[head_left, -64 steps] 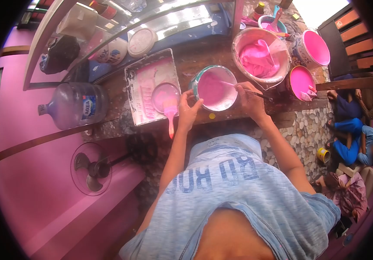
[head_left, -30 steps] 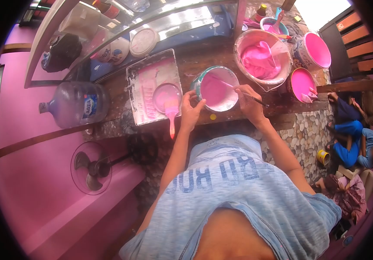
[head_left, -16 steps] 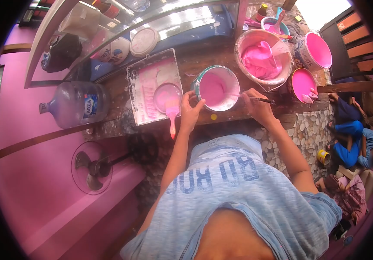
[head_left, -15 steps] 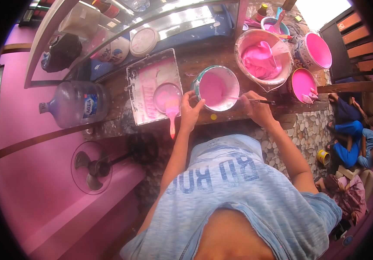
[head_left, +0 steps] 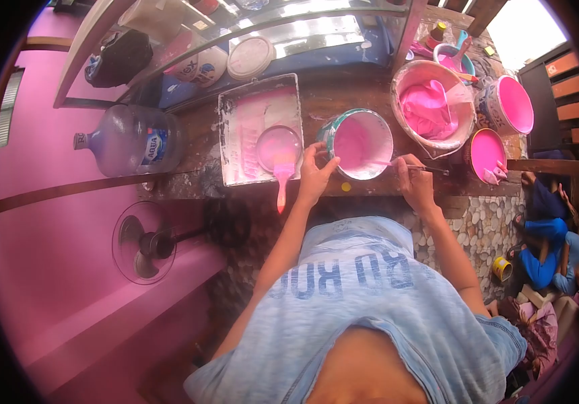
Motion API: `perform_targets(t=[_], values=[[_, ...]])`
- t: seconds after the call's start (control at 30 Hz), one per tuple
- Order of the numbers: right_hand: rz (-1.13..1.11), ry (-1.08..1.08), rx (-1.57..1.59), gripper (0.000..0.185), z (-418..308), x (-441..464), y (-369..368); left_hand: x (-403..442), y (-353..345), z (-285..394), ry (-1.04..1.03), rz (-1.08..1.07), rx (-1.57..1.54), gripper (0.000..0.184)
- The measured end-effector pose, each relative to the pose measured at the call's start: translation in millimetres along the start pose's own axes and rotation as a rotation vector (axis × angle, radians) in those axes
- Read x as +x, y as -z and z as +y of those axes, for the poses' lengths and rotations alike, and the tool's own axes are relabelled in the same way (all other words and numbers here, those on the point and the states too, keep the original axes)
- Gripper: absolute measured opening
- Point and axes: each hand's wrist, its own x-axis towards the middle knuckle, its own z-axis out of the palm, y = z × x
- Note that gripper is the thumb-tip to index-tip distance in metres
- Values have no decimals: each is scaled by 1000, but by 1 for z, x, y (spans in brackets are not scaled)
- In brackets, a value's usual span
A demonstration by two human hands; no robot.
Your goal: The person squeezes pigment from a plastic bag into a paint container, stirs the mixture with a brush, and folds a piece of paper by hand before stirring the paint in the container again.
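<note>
My left hand grips the near left side of a small paint bucket, thumb by the rim and fingers against the teal outer wall. Pink paint lies inside it, and pink smears mark its white inner wall. My right hand is closed around a thin paintbrush, whose dark handle points right. Its pink tip reaches over the bucket's near right rim. To the left, a paint tray holds a round shallow container with a wide pink-coated brush lying across it.
On the right stand a larger bucket with pink cloth, a pink paint can and another paint bucket. A water jug lies left; a glass case stands behind. People sit at far right near a yellow can.
The view has shifted, so the table's things appear further right. My right hand sits slightly lower beside the bucket, still with the paintbrush. My left hand keeps its hold on the bucket.
</note>
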Motion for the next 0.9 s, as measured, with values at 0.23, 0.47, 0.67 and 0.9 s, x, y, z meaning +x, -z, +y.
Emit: perform_targets(t=[0.23, 0.47, 0.67, 0.9], values=[[147, 77, 204, 19, -2, 24, -25, 8, -1, -5, -49, 15, 58, 45], [1, 40, 44, 23, -10, 9, -10, 6, 0, -3, 33, 40, -1, 46], [48, -46, 311, 23, -4, 13, -25, 4, 2, 0, 77, 30, -119, 43], [22, 215, -65, 14, -5, 24, -7, -8, 22, -22, 162, 24, -29, 41]])
